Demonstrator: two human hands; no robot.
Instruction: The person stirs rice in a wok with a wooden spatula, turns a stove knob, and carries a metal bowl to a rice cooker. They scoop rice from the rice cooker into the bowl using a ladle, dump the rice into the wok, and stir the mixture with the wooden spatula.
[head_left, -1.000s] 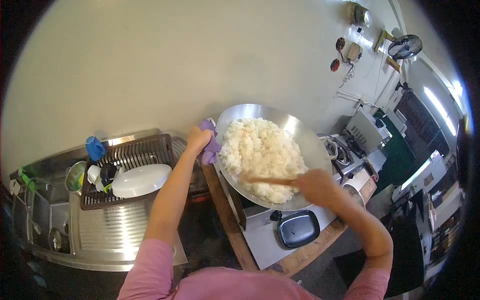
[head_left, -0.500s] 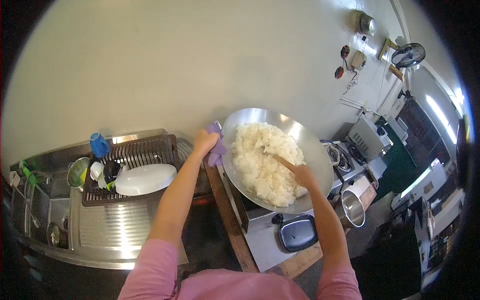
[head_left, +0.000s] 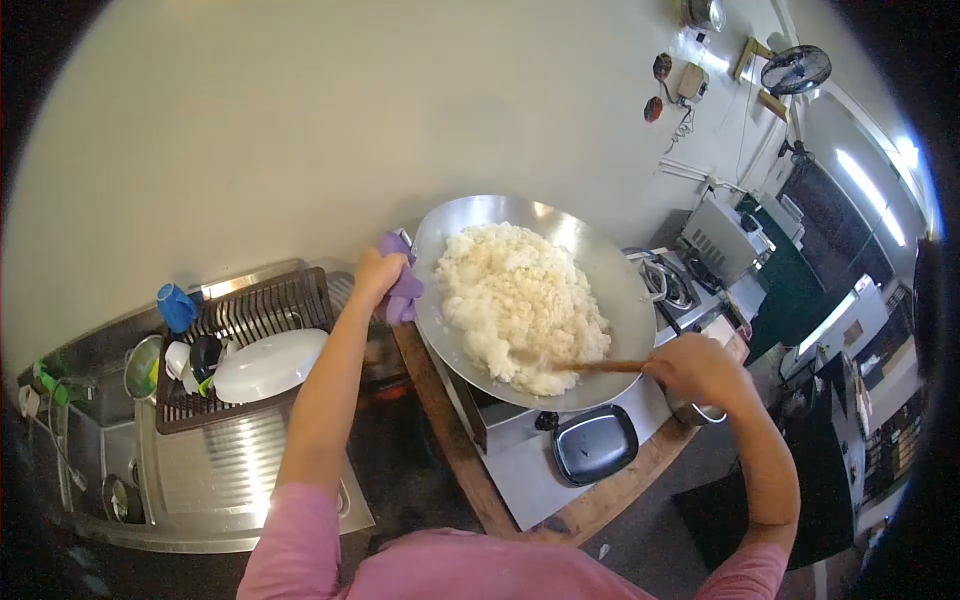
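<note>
A wide metal wok [head_left: 625,290] sits on the stove, heaped with white rice [head_left: 520,295]. At its left rim, my left hand [head_left: 381,272] is closed on a purple cloth [head_left: 403,292] wrapped around the handle. My right hand [head_left: 695,368] grips a wooden spoon [head_left: 615,367] just beyond the wok's lower right rim. The spoon's far end is in the lower part of the rice and partly hidden.
Left of the stove, a brown dish rack [head_left: 250,312] holds a white dish [head_left: 270,366] and a blue cup [head_left: 176,307] beside the sink [head_left: 115,450]. A black tray [head_left: 595,445] lies below the wok. Further right stand a metal pot [head_left: 705,412] and another burner [head_left: 668,285].
My right hand has moved from over the rice out to the lower right, swinging the spoon lower in the wok. My left hand still holds the cloth at the handle. The view has shifted slightly.
</note>
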